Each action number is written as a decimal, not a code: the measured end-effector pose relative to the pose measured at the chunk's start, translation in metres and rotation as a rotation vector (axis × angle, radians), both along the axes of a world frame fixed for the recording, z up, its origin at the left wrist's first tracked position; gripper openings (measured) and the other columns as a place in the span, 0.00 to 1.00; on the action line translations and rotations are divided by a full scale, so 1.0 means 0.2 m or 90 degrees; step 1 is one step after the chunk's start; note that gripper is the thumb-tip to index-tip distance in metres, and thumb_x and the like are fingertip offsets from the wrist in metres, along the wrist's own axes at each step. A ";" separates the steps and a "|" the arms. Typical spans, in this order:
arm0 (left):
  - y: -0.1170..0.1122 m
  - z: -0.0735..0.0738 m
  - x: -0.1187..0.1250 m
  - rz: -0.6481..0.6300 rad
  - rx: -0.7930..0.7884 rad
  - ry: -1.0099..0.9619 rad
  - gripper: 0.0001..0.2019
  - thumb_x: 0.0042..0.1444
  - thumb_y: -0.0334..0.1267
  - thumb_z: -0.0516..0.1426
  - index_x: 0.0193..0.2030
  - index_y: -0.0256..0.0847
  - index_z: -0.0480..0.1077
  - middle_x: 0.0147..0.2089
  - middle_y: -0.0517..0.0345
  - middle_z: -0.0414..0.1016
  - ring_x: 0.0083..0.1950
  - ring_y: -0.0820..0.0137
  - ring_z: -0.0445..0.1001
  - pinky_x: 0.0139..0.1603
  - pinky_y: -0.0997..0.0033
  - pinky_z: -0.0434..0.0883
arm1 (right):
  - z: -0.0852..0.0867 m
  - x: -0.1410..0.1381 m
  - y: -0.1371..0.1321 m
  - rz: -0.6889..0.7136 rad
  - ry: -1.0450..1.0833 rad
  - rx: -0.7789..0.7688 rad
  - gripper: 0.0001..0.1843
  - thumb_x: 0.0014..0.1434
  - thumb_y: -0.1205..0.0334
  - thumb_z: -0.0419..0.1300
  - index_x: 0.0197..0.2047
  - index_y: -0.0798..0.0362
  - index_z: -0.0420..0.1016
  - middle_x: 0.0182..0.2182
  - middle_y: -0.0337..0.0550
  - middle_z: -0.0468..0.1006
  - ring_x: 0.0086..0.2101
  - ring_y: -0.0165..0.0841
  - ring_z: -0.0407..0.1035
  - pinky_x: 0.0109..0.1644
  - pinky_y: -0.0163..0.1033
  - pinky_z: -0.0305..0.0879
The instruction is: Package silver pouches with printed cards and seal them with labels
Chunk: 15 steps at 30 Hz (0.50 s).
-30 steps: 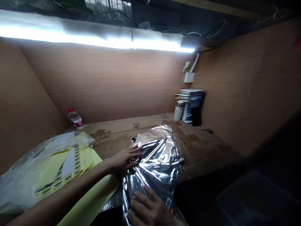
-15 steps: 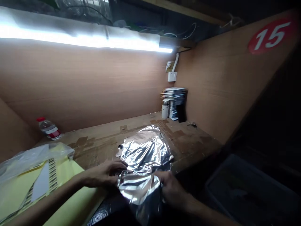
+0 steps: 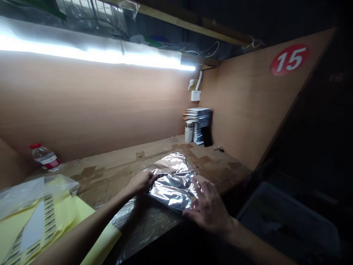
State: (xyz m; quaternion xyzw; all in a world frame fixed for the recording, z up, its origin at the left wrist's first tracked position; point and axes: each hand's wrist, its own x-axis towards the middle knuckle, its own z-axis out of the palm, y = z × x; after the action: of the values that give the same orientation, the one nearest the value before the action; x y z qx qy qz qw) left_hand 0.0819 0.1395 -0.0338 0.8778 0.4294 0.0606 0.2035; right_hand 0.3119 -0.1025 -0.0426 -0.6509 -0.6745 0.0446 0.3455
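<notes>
A shiny silver foil bag (image 3: 173, 189) lies creased on the worktable, its near part folded up over the rest. At its left edge my left hand (image 3: 142, 183) is closed, with curled fingers pinching the foil. My right hand (image 3: 211, 206) rests along the right side of the bag, fingers spread on the foil and thumb near the front corner. Whatever the bag may contain is hidden. To the left of my left forearm are yellow sheets (image 3: 59, 211) with printed strips, partly under clear plastic (image 3: 33, 191).
A red-capped water bottle (image 3: 45, 158) stands at the back left. In the far right corner are a stack of flat packets (image 3: 202, 119), a white flask (image 3: 188, 132), a black phone-like slab (image 3: 206, 137) and keys (image 3: 220, 149). A translucent bin (image 3: 289, 217) sits low at the right.
The foil part that hung toward me over the table's front edge is now folded up onto the bag. My right hand has opened from its grip; my left hand has moved up the left edge.
</notes>
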 end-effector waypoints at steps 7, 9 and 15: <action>-0.15 0.05 0.03 -0.069 0.140 0.025 0.24 0.64 0.58 0.55 0.57 0.44 0.75 0.63 0.38 0.74 0.66 0.46 0.70 0.63 0.50 0.67 | -0.13 -0.05 0.02 0.213 -0.464 0.014 0.23 0.68 0.67 0.56 0.64 0.61 0.69 0.59 0.60 0.75 0.59 0.51 0.68 0.58 0.53 0.70; -0.25 0.01 -0.05 -0.229 0.131 0.016 0.37 0.60 0.61 0.59 0.73 0.51 0.62 0.76 0.46 0.60 0.76 0.44 0.56 0.72 0.43 0.58 | -0.13 -0.08 -0.02 0.206 -0.435 0.008 0.18 0.66 0.69 0.55 0.58 0.60 0.73 0.51 0.58 0.80 0.51 0.48 0.74 0.49 0.49 0.74; -0.51 -0.13 -0.28 -0.393 0.098 0.034 0.38 0.66 0.58 0.55 0.79 0.62 0.44 0.81 0.61 0.41 0.80 0.42 0.39 0.76 0.32 0.48 | -0.06 -0.03 -0.15 0.431 -0.377 0.157 0.22 0.71 0.53 0.57 0.65 0.50 0.69 0.62 0.49 0.74 0.61 0.45 0.68 0.70 0.57 0.59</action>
State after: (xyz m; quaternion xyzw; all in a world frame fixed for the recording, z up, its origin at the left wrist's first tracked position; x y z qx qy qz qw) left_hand 0.0263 0.0369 -0.0590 0.9807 0.1423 0.0053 0.1338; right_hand 0.3049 -0.1333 -0.0553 -0.3328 -0.9189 -0.1136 0.1790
